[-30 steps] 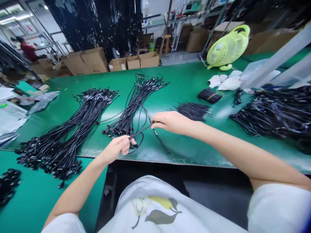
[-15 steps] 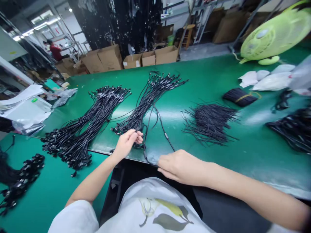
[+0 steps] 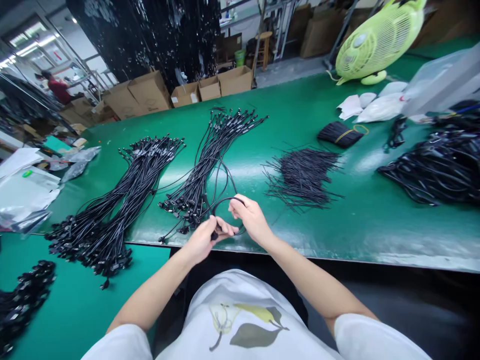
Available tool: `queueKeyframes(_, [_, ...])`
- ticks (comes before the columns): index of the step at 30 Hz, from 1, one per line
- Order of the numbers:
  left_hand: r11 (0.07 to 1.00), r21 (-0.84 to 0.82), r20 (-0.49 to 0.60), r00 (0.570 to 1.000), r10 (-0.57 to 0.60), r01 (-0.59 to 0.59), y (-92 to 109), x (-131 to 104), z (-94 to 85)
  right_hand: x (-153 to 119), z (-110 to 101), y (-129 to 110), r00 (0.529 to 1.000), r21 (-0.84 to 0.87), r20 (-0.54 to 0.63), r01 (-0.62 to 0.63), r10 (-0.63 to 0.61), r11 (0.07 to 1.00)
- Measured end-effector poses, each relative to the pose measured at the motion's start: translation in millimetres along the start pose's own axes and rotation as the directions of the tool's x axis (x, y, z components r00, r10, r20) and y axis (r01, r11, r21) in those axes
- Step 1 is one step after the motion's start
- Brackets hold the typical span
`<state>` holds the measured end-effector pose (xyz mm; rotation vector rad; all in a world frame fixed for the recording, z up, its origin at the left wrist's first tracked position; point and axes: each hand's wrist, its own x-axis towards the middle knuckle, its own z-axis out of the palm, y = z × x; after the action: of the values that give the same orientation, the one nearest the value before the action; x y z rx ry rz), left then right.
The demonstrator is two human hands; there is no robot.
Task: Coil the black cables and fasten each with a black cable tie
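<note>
A black cable (image 3: pixel 224 199) is bent into a loop between my two hands at the table's front edge. My left hand (image 3: pixel 210 235) is closed on its lower part, near a dark connector. Curled round the upper right of the loop is my right hand (image 3: pixel 249 216), also closed on the cable. Just beyond my hands lies a bundle of black cables (image 3: pixel 204 172) with connectors at both ends. A larger cable bundle (image 3: pixel 135 185) rests to the left. On the right is a loose pile of thin black ties (image 3: pixel 307 175).
A tied black bundle (image 3: pixel 339 134), white packets (image 3: pixel 380 107) and a green fan (image 3: pixel 378 42) stand at the right. More black cables (image 3: pixel 435 170) lie far right. Papers (image 3: pixel 28 185) are at the left. Cardboard boxes (image 3: pixel 150 92) line the far edge; a person in red (image 3: pixel 58 87) sits behind.
My right hand has moved up and left, close to my left hand, and the cable between them now forms a smaller loop. The view has shifted to the right.
</note>
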<state>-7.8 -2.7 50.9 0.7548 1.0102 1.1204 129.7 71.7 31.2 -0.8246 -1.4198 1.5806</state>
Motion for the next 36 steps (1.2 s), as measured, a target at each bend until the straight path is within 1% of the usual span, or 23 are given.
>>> queueKeyframes(1, [0.999, -0.024, -0.009, 1.000, -0.021, 0.021, -6.8, 0.2, 1.3, -2.7, 3.2, 0.7, 0.998, 0.121, -0.016, -0.051, 0.053, 0.991])
queueKeyframes(2, [0.999, -0.043, -0.026, 1.000, -0.011, 0.010, -13.2, 0.3, 2.0, -5.3, 6.1, 0.1, 0.994, 0.233, -0.006, -0.101, 0.106, 0.967])
queueKeyframes(4, [0.997, -0.006, -0.048, 0.996, 0.073, -0.073, -22.7, 0.1, 1.9, -10.4, 11.1, -3.5, 0.984, 0.373, 0.026, -0.175, 0.178, 0.911])
queueKeyframes(5, [0.992, 0.062, -0.037, 0.993, 0.113, -0.111, -25.3, -0.2, 1.2, -13.2, 13.4, -5.8, 0.982, 0.392, 0.023, -0.181, 0.187, 0.902])
queueKeyframes(7, [0.953, 0.267, 0.016, 0.989, 0.147, -0.146, -27.1, -1.3, -1.0, -19.7, 17.5, -9.7, 0.987, 0.355, -0.001, -0.151, 0.162, 0.923])
queueKeyframes(9, [0.877, 0.459, 0.073, 0.990, 0.118, -0.138, -27.3, -3.4, -3.8, -27.6, 21.3, -11.5, 0.994, 0.293, 0.000, -0.106, 0.110, 0.950])
queueKeyframes(10, [0.840, 0.528, 0.098, 0.991, 0.090, -0.129, -27.9, -4.7, -5.2, -31.9, 23.1, -11.4, 0.995, 0.283, 0.007, -0.093, 0.095, 0.955])
queueKeyframes(12, [0.788, 0.602, 0.164, 0.986, 0.031, -0.125, -31.5, -7.1, -8.1, -39.8, 26.5, -9.0, 0.994, 0.307, 0.025, -0.107, 0.104, 0.946])
queueKeyframes(14, [0.789, 0.603, 0.236, 0.971, -0.036, -0.117, -38.1, -8.7, -11.0, -45.2, 29.4, -5.0, 0.992, 0.365, 0.012, -0.122, 0.126, 0.923])
queueKeyframes(16, [0.824, 0.558, 0.266, 0.961, -0.070, -0.095, -45.2, -9.7, -12.8, -46.6, 31.5, -2.1, 0.994, 0.400, -0.021, -0.086, 0.103, 0.913])
queueKeyframes(18, [0.869, 0.490, 0.230, 0.972, -0.048, -0.073, -49.7, -10.8, -12.4, -44.1, 32.1, -2.3, 0.998, 0.425, -0.036, -0.035, 0.056, 0.905])
queueKeyframes(19, [0.894, 0.443, 0.203, 0.979, -0.030, -0.064, -50.1, -11.6, -10.9, -42.0, 31.6, -3.8, 0.999, 0.441, -0.024, -0.032, 0.047, 0.897])
queueKeyframes(20, [0.924, 0.379, 0.187, 0.982, -0.029, -0.045, -49.4, -12.7, -8.7, -39.6, 30.6, -6.0, 0.999, 0.463, -0.002, -0.046, 0.053, 0.885])
queueKeyframes(21, [0.954, 0.300, 0.197, 0.979, -0.056, -0.006, -47.6, -13.8, -5.8, -37.2, 29.0, -8.7, 0.997, 0.486, 0.031, -0.077, 0.072, 0.871])
queueKeyframes(22, [0.976, 0.211, 0.230, 0.967, -0.106, 0.056, -45.1, -15.1, -2.5, -35.1, 27.0, -11.5, 0.993, 0.506, 0.071, -0.118, 0.095, 0.854])
queueKeyframes(23, [0.983, 0.122, 0.277, 0.947, -0.165, 0.135, -42.5, -16.4, 0.9, -33.3, 24.6, -13.8, 0.987, 0.522, 0.111, -0.159, 0.117, 0.838])
queueKeyframes(25, [0.954, -0.028, 0.354, 0.896, -0.269, 0.297, -38.3, -18.5, 7.4, -30.7, 19.4, -16.5, 0.972, 0.544, 0.184, -0.226, 0.148, 0.808])
queueKeyframes(26, [0.931, -0.087, 0.364, 0.881, -0.301, 0.354, -37.5, -19.1, 10.2, -29.8, 16.8, -16.5, 0.966, 0.551, 0.209, -0.245, 0.152, 0.798])
queueKeyframes(27, [0.910, -0.140, 0.359, 0.877, -0.321, 0.390, -37.4, -19.3, 12.7, -28.9, 14.4, -15.8, 0.962, 0.560, 0.225, -0.256, 0.152, 0.788])
queueKeyframes(29, [0.881, -0.225, 0.337, 0.881, -0.331, 0.417, -39.2, -18.8, 17.4, -27.0, 9.9, -12.7, 0.960, 0.590, 0.239, -0.264, 0.148, 0.763])
queueKeyframes(32, [0.854, -0.314, 0.300, 0.897, -0.326, 0.415, -41.6, -16.5, 24.5, -23.8, 4.6, -7.5, 0.965, 0.658, 0.229, -0.250, 0.128, 0.710])
queueKeyframes(34, [0.824, -0.352, 0.287, 0.889, -0.356, 0.444, -41.3, -14.7, 29.3, -22.1, 1.4, -4.9, 0.970, 0.690, 0.217, -0.230, 0.107, 0.686])
queueKeyframes(36, [0.793, -0.384, 0.269, 0.879, -0.392, 0.472, -40.6, -12.8, 33.7, -20.9, -1.9, -2.9, 0.972, 0.698, 0.223, -0.214, 0.076, 0.683])
